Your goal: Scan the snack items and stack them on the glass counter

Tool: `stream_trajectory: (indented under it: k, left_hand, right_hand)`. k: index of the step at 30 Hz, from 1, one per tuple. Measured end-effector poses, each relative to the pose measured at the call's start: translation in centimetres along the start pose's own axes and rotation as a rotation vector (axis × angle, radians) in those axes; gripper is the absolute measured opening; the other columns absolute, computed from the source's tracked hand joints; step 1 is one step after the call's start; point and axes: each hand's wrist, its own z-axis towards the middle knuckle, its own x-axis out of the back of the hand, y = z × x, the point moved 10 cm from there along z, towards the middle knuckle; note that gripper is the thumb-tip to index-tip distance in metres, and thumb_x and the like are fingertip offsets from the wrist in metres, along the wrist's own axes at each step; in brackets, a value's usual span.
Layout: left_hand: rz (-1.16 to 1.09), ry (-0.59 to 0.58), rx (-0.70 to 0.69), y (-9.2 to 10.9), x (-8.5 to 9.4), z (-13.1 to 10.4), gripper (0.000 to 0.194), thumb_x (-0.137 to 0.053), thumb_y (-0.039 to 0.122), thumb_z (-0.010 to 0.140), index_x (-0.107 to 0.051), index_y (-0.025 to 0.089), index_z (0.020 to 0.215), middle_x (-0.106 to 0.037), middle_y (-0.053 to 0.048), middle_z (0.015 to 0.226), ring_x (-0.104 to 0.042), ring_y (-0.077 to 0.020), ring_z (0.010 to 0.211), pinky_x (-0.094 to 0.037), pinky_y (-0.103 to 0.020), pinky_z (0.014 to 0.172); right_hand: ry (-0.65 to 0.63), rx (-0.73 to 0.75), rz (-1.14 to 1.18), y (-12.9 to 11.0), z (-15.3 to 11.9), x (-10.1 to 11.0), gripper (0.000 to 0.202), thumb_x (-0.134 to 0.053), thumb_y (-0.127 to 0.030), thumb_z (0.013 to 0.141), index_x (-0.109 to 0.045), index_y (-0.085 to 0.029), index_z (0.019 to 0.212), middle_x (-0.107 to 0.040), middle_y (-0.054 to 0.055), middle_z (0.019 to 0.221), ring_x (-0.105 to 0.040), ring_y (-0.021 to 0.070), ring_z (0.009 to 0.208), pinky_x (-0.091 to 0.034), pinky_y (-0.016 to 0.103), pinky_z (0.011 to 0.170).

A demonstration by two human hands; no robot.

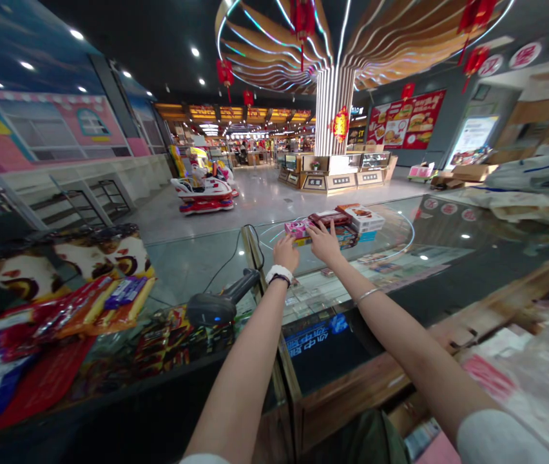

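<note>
My left hand (286, 252), with a white band at its wrist, rests its outstretched fingertips at the near left end of a pink packet (296, 227). Beside it, my right hand (325, 243) spreads its fingers over the near edge of a dark red packet (328, 218). Both packets lie in a group of snack boxes on the glass counter. To their right, an orange-and-white box (360, 216) sits on top of a blue box (367, 236). Under the red packet shows a colourful box (348, 238), partly covered. Neither hand appears closed around a packet.
A black barcode scanner (221, 303) stands left of my forearms, its cable running over the glass counter (187, 258). Bagged snacks (105, 303) crowd the left. Clear plastic bags (545, 361) lie at the right. Beyond the counter are a ride-on toy car (204, 190) and a column (335, 109).
</note>
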Motion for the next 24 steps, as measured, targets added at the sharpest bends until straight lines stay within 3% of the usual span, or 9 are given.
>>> stream_trajectory:
  k: [11,16,24]
  left_hand:
    - [0.093,-0.015,-0.014,0.3,-0.2,-0.3,0.054,-0.045,0.004,0.084,-0.062,0.013,0.134,-0.048,-0.011,0.154,-0.045,-0.0262,0.141,-0.033,-0.043,0.122]
    - [0.168,-0.012,0.005,1.0,0.5,-1.5,0.056,-0.045,0.006,0.086,-0.056,0.012,0.140,-0.038,-0.016,0.159,-0.037,-0.0275,0.147,-0.031,-0.043,0.122]
    - [0.358,-0.024,0.003,2.6,3.0,-3.6,0.064,-0.046,0.011,0.087,-0.042,0.014,0.151,-0.024,-0.013,0.166,-0.022,-0.0318,0.153,-0.020,-0.052,0.125]
  right_hand:
    - [-0.041,-0.035,0.002,-0.1,-0.2,-0.4,0.056,-0.037,-0.012,0.092,-0.049,-0.016,0.147,-0.052,0.011,0.151,-0.034,0.0320,0.147,-0.007,0.065,0.121]
    - [-0.069,-0.044,0.028,-0.7,-0.6,-0.4,0.060,-0.040,-0.015,0.090,-0.044,-0.013,0.150,-0.043,0.012,0.157,-0.032,0.0339,0.148,-0.011,0.064,0.121]
    - [-0.064,-0.031,0.083,-2.0,-1.0,1.0,0.070,-0.051,-0.021,0.085,-0.037,-0.013,0.153,-0.038,0.013,0.160,-0.028,0.0342,0.150,-0.011,0.065,0.121]
